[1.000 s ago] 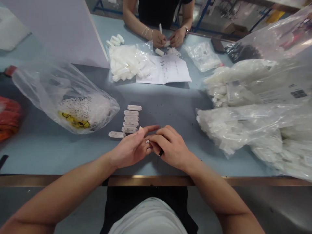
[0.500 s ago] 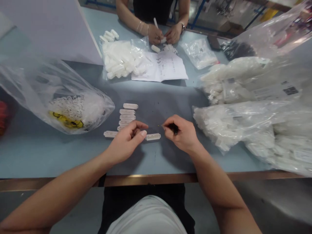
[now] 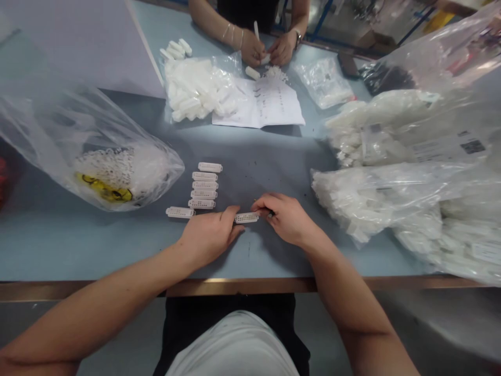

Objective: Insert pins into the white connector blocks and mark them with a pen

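A small white plastic connector housing [image 3: 246, 218] with rows of holes lies flat on the table between my hands. Thumb and fingers of my left hand [image 3: 209, 232] close around its left end. My right hand [image 3: 287, 218] is closed, fingertips at the housing's right end. Something dark shows between those right fingers, too hidden to name. Left of my hands, several similar white housings [image 3: 204, 185] lie stacked in a column, with one more housing [image 3: 180, 212] lower and further left.
A clear bag [image 3: 129, 177] of small white parts and a yellow item stands at left. Large bags of white parts [image 3: 364, 201] crowd the right. Across the table, a person's hands [image 3: 254, 51] hold a pen-like tool behind a printed sheet [image 3: 274, 104] and a bag of white pieces [image 3: 199, 91].
My left hand has closed on the housing's left end. The right hand has shifted slightly left and down to the housing's right end.
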The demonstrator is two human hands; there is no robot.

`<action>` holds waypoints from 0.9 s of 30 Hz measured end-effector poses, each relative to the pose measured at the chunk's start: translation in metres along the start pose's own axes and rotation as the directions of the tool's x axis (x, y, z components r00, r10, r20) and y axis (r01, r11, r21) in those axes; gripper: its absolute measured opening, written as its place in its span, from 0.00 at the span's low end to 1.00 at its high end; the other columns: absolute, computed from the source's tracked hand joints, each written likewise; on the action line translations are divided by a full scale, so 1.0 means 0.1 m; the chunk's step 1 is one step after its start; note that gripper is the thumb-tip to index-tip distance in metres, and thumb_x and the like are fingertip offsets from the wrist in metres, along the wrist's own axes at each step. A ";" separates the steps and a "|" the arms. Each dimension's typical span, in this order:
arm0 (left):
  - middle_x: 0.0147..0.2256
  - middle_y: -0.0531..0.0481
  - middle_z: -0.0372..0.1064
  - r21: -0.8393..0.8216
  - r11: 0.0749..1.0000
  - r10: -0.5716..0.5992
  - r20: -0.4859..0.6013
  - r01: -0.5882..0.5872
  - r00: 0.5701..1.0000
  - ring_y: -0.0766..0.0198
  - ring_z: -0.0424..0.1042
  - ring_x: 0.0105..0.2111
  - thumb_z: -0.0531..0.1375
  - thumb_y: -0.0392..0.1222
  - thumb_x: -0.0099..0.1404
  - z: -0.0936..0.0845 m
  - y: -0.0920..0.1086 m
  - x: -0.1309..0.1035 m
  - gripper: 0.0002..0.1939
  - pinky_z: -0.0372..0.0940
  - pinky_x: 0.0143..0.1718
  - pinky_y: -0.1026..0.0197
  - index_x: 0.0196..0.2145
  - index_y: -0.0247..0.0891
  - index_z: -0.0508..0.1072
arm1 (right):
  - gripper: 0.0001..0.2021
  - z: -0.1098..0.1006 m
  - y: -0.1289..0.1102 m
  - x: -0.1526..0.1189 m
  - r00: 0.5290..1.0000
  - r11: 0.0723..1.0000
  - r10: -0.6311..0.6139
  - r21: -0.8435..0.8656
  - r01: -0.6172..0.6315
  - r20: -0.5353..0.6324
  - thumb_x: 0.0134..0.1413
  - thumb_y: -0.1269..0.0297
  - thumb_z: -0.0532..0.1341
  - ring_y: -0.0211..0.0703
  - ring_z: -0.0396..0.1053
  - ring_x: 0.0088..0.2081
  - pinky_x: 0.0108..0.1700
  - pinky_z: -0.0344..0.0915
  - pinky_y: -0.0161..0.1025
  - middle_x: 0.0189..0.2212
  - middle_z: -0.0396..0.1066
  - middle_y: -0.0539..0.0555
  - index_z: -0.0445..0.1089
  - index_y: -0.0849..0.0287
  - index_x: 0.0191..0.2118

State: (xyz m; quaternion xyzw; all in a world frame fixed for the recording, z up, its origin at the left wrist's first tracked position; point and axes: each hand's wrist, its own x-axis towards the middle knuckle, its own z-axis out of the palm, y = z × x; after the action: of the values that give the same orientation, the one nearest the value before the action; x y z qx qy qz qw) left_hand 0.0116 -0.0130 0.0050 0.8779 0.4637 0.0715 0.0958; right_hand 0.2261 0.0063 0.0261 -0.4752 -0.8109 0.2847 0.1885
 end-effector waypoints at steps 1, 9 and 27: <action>0.29 0.43 0.74 0.009 1.000 0.003 0.001 -0.003 1.000 0.54 0.74 0.26 0.51 0.53 0.67 0.00 0.00 0.00 0.22 0.59 0.22 0.60 0.50 0.33 0.67 | 0.14 0.01 0.00 0.00 1.000 1.000 -0.015 -0.011 0.015 0.005 0.49 0.83 0.54 0.37 0.68 0.36 0.38 0.62 0.33 0.34 0.72 0.51 0.71 0.58 0.36; 0.25 0.47 0.72 0.007 1.000 -0.006 0.031 0.006 1.000 0.60 0.71 0.22 0.45 0.53 0.70 -0.01 0.00 0.00 0.22 0.53 0.19 0.63 0.40 0.35 0.70 | 0.12 0.06 0.01 0.00 0.987 0.983 -0.151 -0.097 0.155 0.051 0.50 0.83 0.54 0.39 0.65 0.37 0.38 0.61 0.34 0.33 0.69 0.53 0.69 0.60 0.35; 0.23 0.47 0.71 -0.024 1.000 0.010 -0.017 -0.011 1.000 0.62 0.70 0.21 0.45 0.53 0.70 0.03 0.01 -0.02 0.22 0.52 0.19 0.64 0.38 0.35 0.71 | 0.13 0.06 -0.02 -0.01 0.964 0.935 -0.242 -0.238 0.262 0.108 0.58 0.78 0.50 0.44 0.62 0.36 0.40 0.61 0.40 0.32 0.69 0.56 0.70 0.61 0.36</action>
State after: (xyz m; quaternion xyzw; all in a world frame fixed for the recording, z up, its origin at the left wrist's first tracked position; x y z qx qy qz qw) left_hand 0.0117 -0.0155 0.0026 0.8784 0.4591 0.0851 0.1021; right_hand 0.2221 0.0027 0.0223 -0.3759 -0.9012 0.1719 0.1306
